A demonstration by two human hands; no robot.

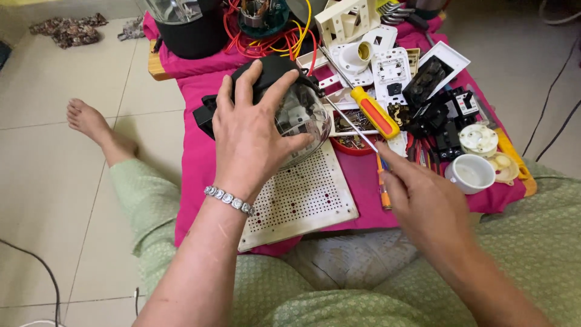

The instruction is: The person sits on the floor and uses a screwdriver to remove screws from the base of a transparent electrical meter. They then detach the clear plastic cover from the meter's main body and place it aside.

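No boxes, bags or packs are seen on the pink cloth [193, 151]. No signs or screens are seen. No label can be made out.

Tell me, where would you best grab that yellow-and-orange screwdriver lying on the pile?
Probably by its fat handle, which lies on top of the white switch parts, free and uncovered. Come from above, closing across its width. Its thin metal shaft slopes up-left toward the wires, offering little to hold.
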